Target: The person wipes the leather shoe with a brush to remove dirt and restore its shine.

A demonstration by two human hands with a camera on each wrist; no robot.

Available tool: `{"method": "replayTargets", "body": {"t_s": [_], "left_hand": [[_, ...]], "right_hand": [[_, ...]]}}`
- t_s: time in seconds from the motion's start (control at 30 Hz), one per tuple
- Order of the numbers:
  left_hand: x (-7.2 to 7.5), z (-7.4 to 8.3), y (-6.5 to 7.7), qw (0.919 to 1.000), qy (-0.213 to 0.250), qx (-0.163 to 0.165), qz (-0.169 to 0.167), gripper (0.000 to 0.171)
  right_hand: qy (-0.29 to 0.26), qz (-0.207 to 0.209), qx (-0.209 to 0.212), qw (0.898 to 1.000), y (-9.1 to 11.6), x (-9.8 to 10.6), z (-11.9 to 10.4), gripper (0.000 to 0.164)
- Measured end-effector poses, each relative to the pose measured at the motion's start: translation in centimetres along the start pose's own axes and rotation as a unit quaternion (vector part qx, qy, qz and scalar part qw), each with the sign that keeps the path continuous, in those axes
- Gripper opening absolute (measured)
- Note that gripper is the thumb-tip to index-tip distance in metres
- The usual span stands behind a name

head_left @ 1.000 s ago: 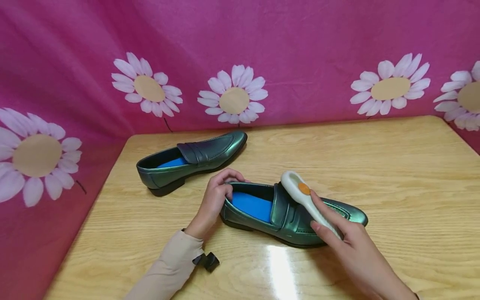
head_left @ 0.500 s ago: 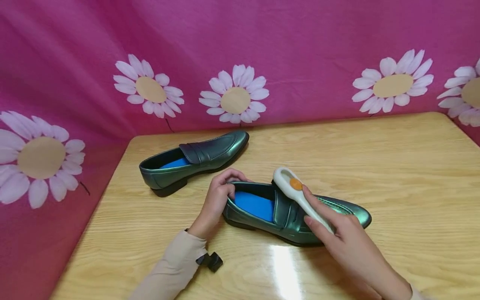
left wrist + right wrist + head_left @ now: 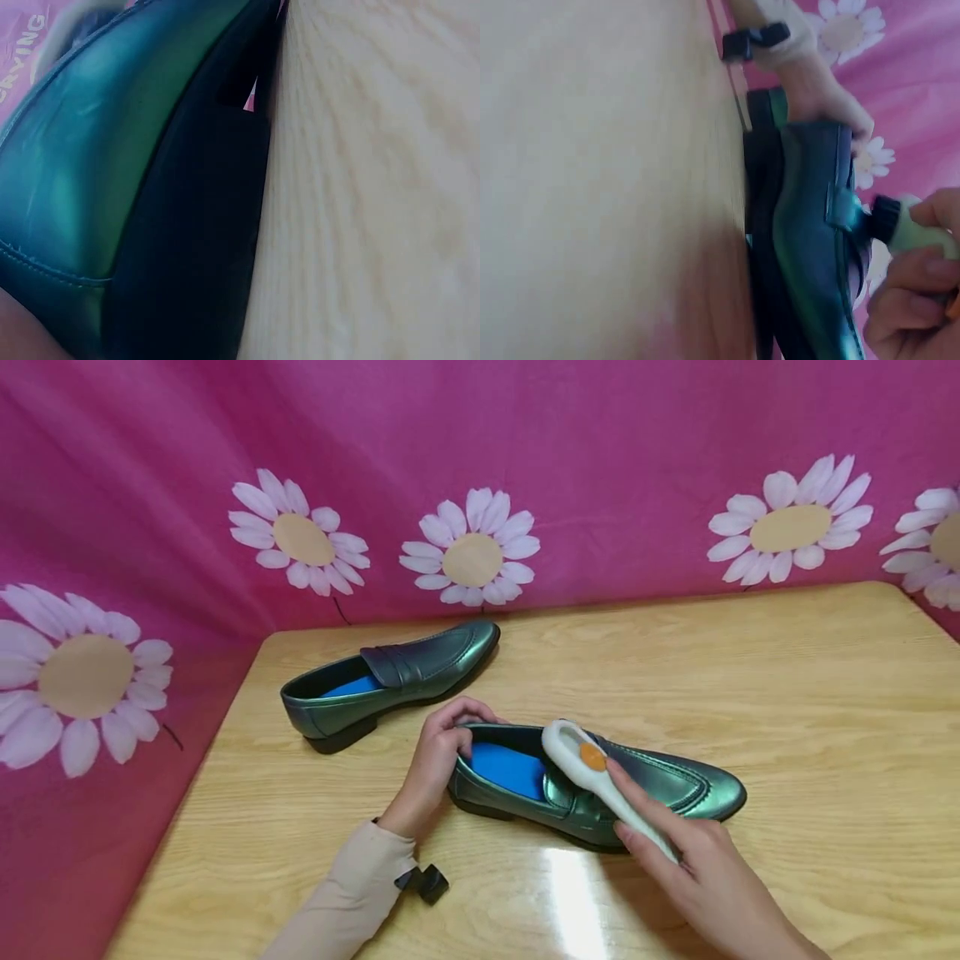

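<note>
A dark green, shiny loafer (image 3: 652, 777) with a blue insole (image 3: 506, 770) stands on the table, toe to the right. My left hand (image 3: 435, 752) grips its heel, the thumb at the inner rim. In my right hand (image 3: 697, 864) is a white-handled brush (image 3: 626, 814) with an orange button, held with the index finger near the button. The right wrist view shows the black brush head (image 3: 886, 218) at the loafer's upper, by the tongue; whether the bristles touch is blurred. The left wrist view shows the loafer's green side (image 3: 97, 150) close up.
The matching loafer (image 3: 420, 672) stands further back on the left, toe to the right. Both lie on a light wooden table (image 3: 787, 693). A pink curtain (image 3: 615, 460) with printed daisies hangs along the back and left edges.
The brush has moved left along the loafer's upper to the tongue's edge and tipped slightly nearer to me. The left hand keeps its hold on the heel; the view has shifted slightly.
</note>
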State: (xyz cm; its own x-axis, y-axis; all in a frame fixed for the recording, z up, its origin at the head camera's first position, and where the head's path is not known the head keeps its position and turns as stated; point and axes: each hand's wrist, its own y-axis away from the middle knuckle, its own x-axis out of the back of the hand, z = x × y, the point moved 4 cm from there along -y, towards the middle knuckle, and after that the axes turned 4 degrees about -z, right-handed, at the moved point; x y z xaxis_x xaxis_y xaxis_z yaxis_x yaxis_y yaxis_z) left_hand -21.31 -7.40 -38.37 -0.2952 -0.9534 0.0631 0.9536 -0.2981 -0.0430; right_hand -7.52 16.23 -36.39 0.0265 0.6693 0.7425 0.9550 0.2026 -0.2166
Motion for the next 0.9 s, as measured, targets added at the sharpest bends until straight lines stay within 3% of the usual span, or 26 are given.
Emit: {"method": "replayTargets", "body": {"t_s": [0.1, 0.2, 0.27, 0.4, 0.63, 0.77, 0.83, 0.9], "left_hand": [[-0.2, -0.4, 0.1, 1.0, -0.005, 0.001, -0.003, 0.039], [-0.3, -0.6, 0.2, 0.9999, -0.013, 0.005, -0.005, 0.039], [-0.2, -0.6, 0.2, 0.9998, -0.019, 0.008, -0.003, 0.039], [-0.1, -0.5, 0.2, 0.9998, -0.02, 0.006, 0.0, 0.038], [0.0, -0.2, 0.2, 0.9998, -0.016, 0.005, 0.007, 0.04], [0.0, 0.0, 0.2, 0.9997, -0.021, -0.007, 0.005, 0.039], [0.0, 0.1, 0.1, 0.9998, -0.017, -0.012, 0.004, 0.038], [0.1, 0.0, 0.1, 0.9999, -0.012, -0.012, 0.004, 0.037]], "right_hand": [[-0.017, 0.0, -0.055, 0.998, -0.8, 0.3, 1.2, 0.058], [-0.033, -0.039, -0.124, 0.991, -0.6, 0.6, 2.3, 0.056], [-0.038, -0.053, -0.139, 0.988, 0.0, 0.5, 2.6, 0.056], [-0.015, 0.0, -0.103, 0.995, 2.0, -0.1, 1.8, 0.061], [0.028, 0.047, -0.128, 0.99, 4.6, -1.9, -0.1, 0.068], [0.023, 0.108, -0.112, 0.988, 5.6, -2.2, -1.5, 0.068], [0.039, 0.097, -0.118, 0.987, 5.4, -2.1, -1.3, 0.067], [0.051, 0.057, -0.13, 0.989, 4.5, -1.9, -0.6, 0.065]]}}
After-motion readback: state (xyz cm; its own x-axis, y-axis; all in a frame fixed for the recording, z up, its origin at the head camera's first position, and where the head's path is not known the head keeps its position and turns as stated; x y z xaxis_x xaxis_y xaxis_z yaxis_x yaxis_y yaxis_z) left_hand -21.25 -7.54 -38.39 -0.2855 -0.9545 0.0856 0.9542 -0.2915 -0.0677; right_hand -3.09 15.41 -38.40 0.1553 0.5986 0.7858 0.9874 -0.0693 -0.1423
